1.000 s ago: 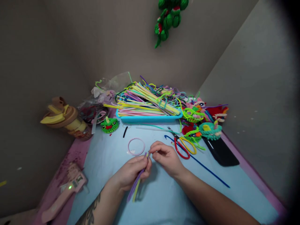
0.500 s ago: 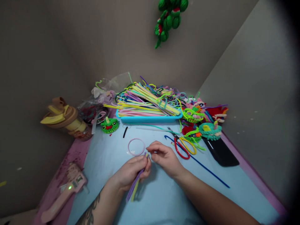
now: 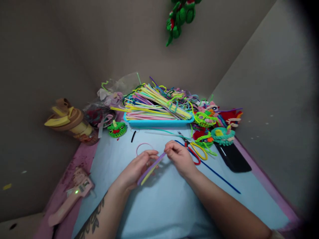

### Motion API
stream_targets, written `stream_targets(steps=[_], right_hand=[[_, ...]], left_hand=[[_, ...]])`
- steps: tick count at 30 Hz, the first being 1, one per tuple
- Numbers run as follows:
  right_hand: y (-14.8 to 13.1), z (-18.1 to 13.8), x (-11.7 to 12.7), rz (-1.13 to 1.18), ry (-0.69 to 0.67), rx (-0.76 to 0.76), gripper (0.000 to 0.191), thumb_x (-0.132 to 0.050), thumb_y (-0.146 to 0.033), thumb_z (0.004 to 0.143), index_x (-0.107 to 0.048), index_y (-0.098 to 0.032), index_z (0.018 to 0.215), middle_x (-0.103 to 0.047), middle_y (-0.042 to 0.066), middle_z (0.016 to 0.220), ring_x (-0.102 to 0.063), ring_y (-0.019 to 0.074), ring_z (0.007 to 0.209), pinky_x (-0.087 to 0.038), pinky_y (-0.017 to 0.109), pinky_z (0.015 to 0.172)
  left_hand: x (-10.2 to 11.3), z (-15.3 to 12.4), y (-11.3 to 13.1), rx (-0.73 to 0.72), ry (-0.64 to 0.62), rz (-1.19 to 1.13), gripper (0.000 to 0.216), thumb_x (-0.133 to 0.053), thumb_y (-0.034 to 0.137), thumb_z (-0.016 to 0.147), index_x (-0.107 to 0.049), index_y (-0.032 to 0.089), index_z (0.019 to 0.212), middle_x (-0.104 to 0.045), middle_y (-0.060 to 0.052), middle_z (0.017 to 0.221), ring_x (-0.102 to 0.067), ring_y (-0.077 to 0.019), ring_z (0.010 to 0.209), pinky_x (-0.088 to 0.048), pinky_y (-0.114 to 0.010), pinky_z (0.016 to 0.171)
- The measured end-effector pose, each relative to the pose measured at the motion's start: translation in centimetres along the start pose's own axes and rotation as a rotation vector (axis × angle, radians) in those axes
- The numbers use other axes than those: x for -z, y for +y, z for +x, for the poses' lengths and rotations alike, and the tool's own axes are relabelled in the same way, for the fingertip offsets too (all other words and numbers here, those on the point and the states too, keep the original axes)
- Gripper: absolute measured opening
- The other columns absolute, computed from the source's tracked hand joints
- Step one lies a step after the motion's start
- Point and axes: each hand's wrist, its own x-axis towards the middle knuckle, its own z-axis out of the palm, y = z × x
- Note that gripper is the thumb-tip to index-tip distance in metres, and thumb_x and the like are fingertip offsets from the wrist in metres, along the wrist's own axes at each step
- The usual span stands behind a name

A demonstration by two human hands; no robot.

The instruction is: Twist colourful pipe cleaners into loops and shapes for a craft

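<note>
My left hand and my right hand meet over the light blue table top. Between them runs a purple and a yellow pipe cleaner, side by side. The left hand's fingers wrap the lower part of the pair. At the upper end the right hand pinches them. A pink ring lies flat just beyond the left hand's fingertips.
A turquoise tray piled with coloured pipe cleaners stands at the back. Scissors with red and yellow handles, a long blue pipe cleaner and fuzzy figures lie right. A pink glue gun lies left, a green fuzzy figure behind it.
Both hands moved a little farther from me. The pipe cleaner pair tilted from nearly lengthwise to a flatter slant, its upper end further right. The left hand now reaches the pink ring.
</note>
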Motion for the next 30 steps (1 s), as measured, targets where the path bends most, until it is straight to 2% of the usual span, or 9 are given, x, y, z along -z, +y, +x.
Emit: stream_targets(steps=[3, 6, 10, 17, 19, 21, 24, 27, 30], right_hand=[[0.6, 0.8, 0.9, 0.089, 0.195, -0.074, 0.021, -0.064, -0.04, 0.077, -0.058, -0.02, 0.073, -0.044, -0.004, 0.062, -0.035, 0.0085, 0.05, -0.027, 0.022, 0.046], [1.0, 1.2, 1.3, 0.136, 0.287, -0.107, 0.024, -0.062, -0.043, 0.078, -0.055, -0.02, 0.076, -0.038, -0.006, 0.057, -0.032, 0.0086, 0.048, -0.023, 0.021, 0.043], [1.0, 1.1, 1.1, 0.136, 0.314, -0.117, 0.026, -0.06, -0.044, 0.079, -0.052, -0.02, 0.076, -0.036, -0.007, 0.056, -0.03, 0.0078, 0.046, -0.021, 0.021, 0.042], [1.1, 0.7, 0.6, 0.107, 0.316, -0.123, 0.025, -0.059, -0.044, 0.079, -0.052, -0.02, 0.075, -0.038, -0.006, 0.055, -0.03, 0.0076, 0.046, -0.021, 0.021, 0.041], [1.2, 0.7, 0.6, 0.133, 0.317, -0.141, 0.025, -0.06, -0.043, 0.079, -0.052, -0.02, 0.074, -0.038, -0.006, 0.055, -0.03, 0.0072, 0.045, -0.02, 0.021, 0.041], [1.2, 1.0, 0.5, 0.186, 0.321, -0.188, 0.026, -0.062, -0.041, 0.076, -0.05, -0.019, 0.07, -0.038, -0.007, 0.054, -0.029, 0.0065, 0.044, -0.019, 0.02, 0.04], [1.2, 1.4, 0.6, 0.274, 0.335, -0.282, 0.029, -0.068, -0.039, 0.067, -0.049, -0.019, 0.064, -0.039, -0.006, 0.052, -0.029, 0.0059, 0.044, -0.019, 0.018, 0.038], [1.0, 1.5, 0.5, 0.345, 0.317, -0.367, 0.031, -0.073, -0.038, 0.06, -0.049, -0.018, 0.065, -0.04, -0.006, 0.05, -0.03, 0.0058, 0.043, -0.019, 0.017, 0.036], [0.8, 1.0, -0.2, 0.413, 0.241, -0.471, 0.035, -0.077, -0.039, 0.057, -0.05, -0.018, 0.067, -0.04, -0.007, 0.05, -0.032, 0.0057, 0.044, -0.019, 0.016, 0.036]], left_hand=[[1.1, 0.1, 0.8, -0.141, 0.158, 0.059, 0.042, -0.047, 0.051, 0.083, -0.059, 0.015, 0.101, -0.057, -0.01, 0.111, -0.057, -0.0193, 0.09, -0.045, -0.028, 0.073], [1.7, 0.4, 1.0, -0.195, 0.188, 0.254, 0.034, -0.064, 0.043, 0.074, -0.062, 0.014, 0.093, -0.061, -0.008, 0.1, -0.056, -0.0187, 0.086, -0.043, -0.026, 0.074], [1.5, 1.0, 0.1, -0.305, 0.253, 0.373, 0.027, -0.075, 0.033, 0.063, -0.065, 0.014, 0.08, -0.062, -0.007, 0.09, -0.055, -0.0192, 0.084, -0.042, -0.024, 0.071], [1.2, 1.0, -0.4, -0.406, 0.506, 0.538, 0.02, -0.061, 0.036, 0.076, -0.062, 0.017, 0.072, -0.055, -0.001, 0.071, -0.049, -0.0141, 0.067, -0.037, -0.022, 0.06], [1.2, 0.8, 0.1, -0.364, 0.48, 0.452, 0.022, -0.061, 0.037, 0.076, -0.06, 0.016, 0.07, -0.053, 0.001, 0.067, -0.047, -0.0127, 0.063, -0.035, -0.021, 0.059], [1.2, 0.6, 0.5, -0.297, 0.383, 0.296, 0.024, -0.062, 0.038, 0.075, -0.057, 0.015, 0.067, -0.052, 0.001, 0.066, -0.046, -0.0119, 0.063, -0.035, -0.021, 0.06], [1.0, 0.3, 0.7, -0.271, 0.258, 0.152, 0.025, -0.063, 0.036, 0.075, -0.058, 0.014, 0.066, -0.055, -0.002, 0.077, -0.05, -0.0145, 0.076, -0.037, -0.022, 0.07], [0.8, 0.3, 0.6, -0.32, 0.254, 0.118, 0.02, -0.067, 0.034, 0.072, -0.063, 0.015, 0.07, -0.056, -0.005, 0.09, -0.05, -0.0176, 0.091, -0.037, -0.024, 0.079], [0.7, 0.3, 0.2, -0.44, 0.283, 0.046, 0.018, -0.075, 0.032, 0.064, -0.066, 0.016, 0.068, -0.054, -0.004, 0.095, -0.051, -0.0179, 0.093, -0.04, -0.025, 0.08]])
